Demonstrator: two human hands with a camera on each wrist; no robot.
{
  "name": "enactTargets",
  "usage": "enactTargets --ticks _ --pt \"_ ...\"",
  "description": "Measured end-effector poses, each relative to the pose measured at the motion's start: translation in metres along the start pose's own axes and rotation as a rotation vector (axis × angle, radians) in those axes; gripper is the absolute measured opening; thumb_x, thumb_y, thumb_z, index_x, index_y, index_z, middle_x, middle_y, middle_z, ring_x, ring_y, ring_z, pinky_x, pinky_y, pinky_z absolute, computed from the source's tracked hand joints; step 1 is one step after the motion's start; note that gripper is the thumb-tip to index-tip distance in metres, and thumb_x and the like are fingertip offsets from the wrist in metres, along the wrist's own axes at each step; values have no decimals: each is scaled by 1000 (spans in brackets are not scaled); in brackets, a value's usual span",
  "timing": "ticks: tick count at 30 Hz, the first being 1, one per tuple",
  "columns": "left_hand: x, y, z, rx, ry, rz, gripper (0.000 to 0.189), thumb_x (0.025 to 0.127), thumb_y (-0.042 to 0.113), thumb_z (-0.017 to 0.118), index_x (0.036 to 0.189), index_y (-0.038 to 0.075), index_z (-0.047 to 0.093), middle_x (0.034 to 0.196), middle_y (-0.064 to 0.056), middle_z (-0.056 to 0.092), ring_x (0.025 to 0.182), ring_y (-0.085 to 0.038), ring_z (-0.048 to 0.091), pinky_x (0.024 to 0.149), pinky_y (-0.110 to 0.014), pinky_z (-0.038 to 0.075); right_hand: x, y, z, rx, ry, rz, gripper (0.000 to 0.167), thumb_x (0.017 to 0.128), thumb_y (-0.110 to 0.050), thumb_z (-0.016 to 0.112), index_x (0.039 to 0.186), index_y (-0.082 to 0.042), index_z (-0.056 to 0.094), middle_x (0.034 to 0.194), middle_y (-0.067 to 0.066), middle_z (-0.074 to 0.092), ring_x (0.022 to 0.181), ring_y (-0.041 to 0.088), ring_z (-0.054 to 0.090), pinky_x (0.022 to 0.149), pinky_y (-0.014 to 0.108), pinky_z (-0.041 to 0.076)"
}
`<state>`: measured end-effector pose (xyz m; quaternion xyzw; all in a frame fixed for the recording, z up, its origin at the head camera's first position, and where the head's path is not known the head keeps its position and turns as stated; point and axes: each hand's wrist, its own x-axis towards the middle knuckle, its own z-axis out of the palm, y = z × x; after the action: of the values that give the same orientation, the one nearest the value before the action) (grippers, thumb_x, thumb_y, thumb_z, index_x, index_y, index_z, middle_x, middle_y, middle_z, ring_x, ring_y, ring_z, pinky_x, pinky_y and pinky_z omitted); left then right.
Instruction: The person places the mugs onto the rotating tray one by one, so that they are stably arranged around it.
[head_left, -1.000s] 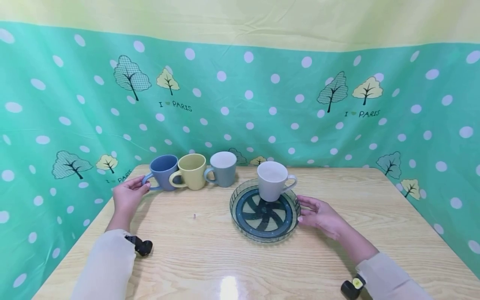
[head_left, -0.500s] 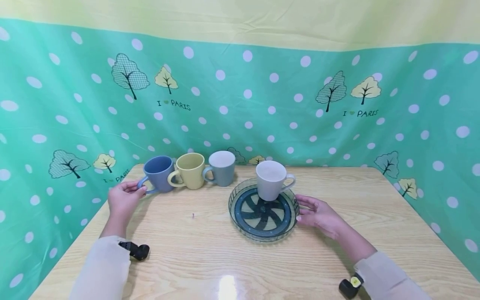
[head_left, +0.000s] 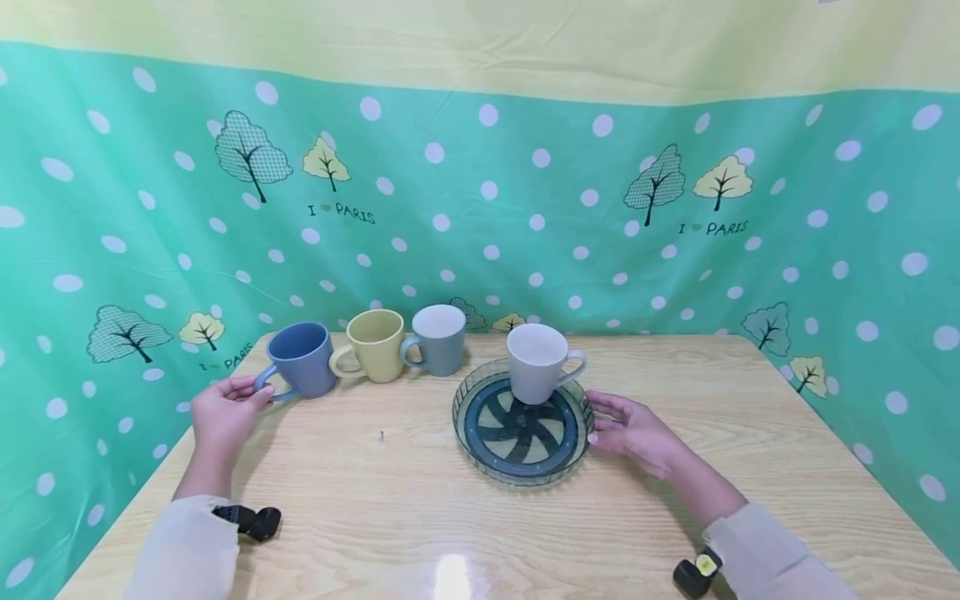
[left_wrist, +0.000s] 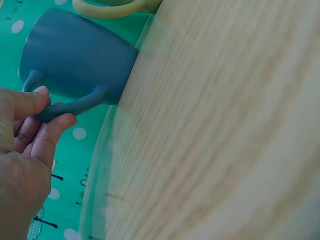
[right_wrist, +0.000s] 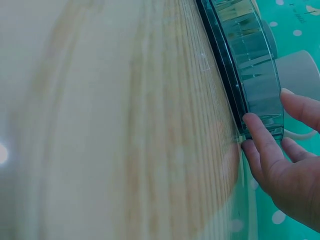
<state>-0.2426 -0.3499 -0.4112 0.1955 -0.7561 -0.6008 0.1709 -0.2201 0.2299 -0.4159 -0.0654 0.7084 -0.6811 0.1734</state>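
My left hand (head_left: pixel 223 417) pinches the handle of a blue mug (head_left: pixel 303 358) at the table's left side. The left wrist view shows the thumb and fingers on that handle (left_wrist: pixel 75 106), the mug's base at the wooden surface. A clear round tray (head_left: pixel 471 454) with a dark pinwheel pattern stands right of centre, a white mug (head_left: pixel 536 367) upright inside it near the back rim. Against the tray's right side rest the fairly straight fingers of my right hand (head_left: pixel 637 437). From the right wrist, the fingertips (right_wrist: pixel 250 119) lie along the tray's side wall, the thumb near its upper rim.
A yellow mug (head_left: pixel 378 350) and a grey-blue mug (head_left: pixel 441 346) with a white inside stand side by side between the blue mug and the tray. A tiny dark speck (head_left: pixel 381 435) lies on the wooden table (head_left: pixel 360 517). A green dotted curtain (head_left: pixel 420 192) hangs behind.
My left hand has drawn the blue mug left and toward me, opening a gap beside the yellow mug. The right hand, tray and white mug have stayed in place.
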Motion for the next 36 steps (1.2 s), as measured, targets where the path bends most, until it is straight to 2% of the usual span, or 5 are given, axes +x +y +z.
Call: enactTargets --ticks 13,18,24,32,36 --pt "-7 -3 -11 -79 -25 -1 25 83 1 75 105 2 62 77 10 64 69 -1 66 68 -19 58 0 6 1 -4 10 1 86 79 7 71 151 3 23 153 29 23 136 47 32 97 36 52" --pt "-9 -5 -16 -153 -30 -10 20 81 -3 76 94 9 67 74 9 66 66 -4 68 65 -19 59 0 8 2 7 6 1 85 80 9 69 151 4 23 153 29 23 136 47 32 97 36 52" --pt "-12 -7 -22 -183 -43 28 21 79 -3 78 86 15 69 73 9 67 64 -5 68 63 -19 58 -2 7 3 11 6 0 84 80 9 68 151 4 23 153 29 23 136 47 32 96 36 52" --pt "-16 -3 -32 -219 -115 50 19 79 -1 79 90 13 70 77 7 69 69 -10 71 67 -23 60 -1 4 3 11 -2 3 85 81 8 69 151 4 21 153 30 21 137 47 31 96 35 52" --pt "-17 -1 -36 -272 -143 57 21 77 -1 81 89 13 71 78 5 70 71 -10 71 68 -25 60 0 3 2 14 11 1 85 80 8 69 151 3 23 153 29 23 136 47 32 96 36 53"
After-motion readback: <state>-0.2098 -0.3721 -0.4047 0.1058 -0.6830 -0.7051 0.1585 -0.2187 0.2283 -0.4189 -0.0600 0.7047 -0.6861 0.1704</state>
